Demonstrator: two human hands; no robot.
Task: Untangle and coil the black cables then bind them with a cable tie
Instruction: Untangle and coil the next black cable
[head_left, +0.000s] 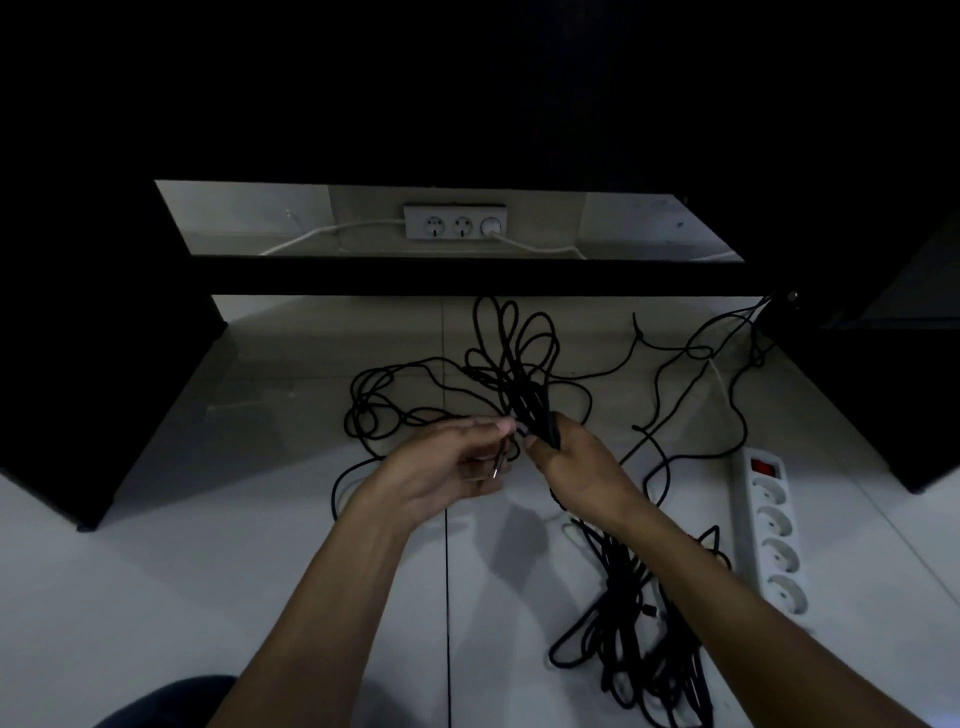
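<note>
The black cables (498, 374) sprawl in tangled loops across the middle of the pale floor (260, 571), part gathered upright into a bunch, more piled in a heap towards its near right edge.

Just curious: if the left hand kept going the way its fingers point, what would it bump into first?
Probably the bunch of black cables gripped by the right hand; the left hand points right at it, almost touching, though depth is uncertain.
</note>
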